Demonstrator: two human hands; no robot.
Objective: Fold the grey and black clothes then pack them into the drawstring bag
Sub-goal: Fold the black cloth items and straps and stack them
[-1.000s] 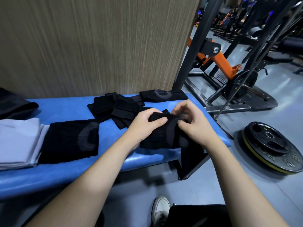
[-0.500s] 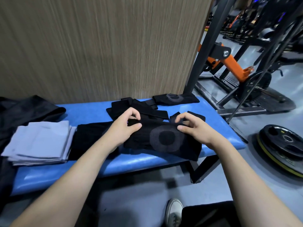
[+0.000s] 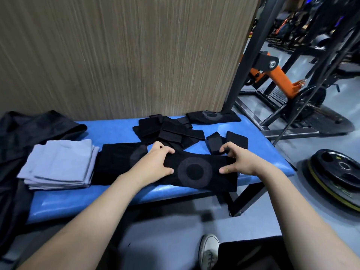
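Both hands pinch the ends of the black ringed piece (image 3: 198,173), left hand (image 3: 155,164) and right hand (image 3: 236,162), at the front edge of the blue bench (image 3: 116,131), where its overhanging right corner could slide off if a grip slackens.

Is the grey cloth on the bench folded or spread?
Folded: the grey cloth sits as a squared stack with layered edges on the blue bench, untouched by both hands.
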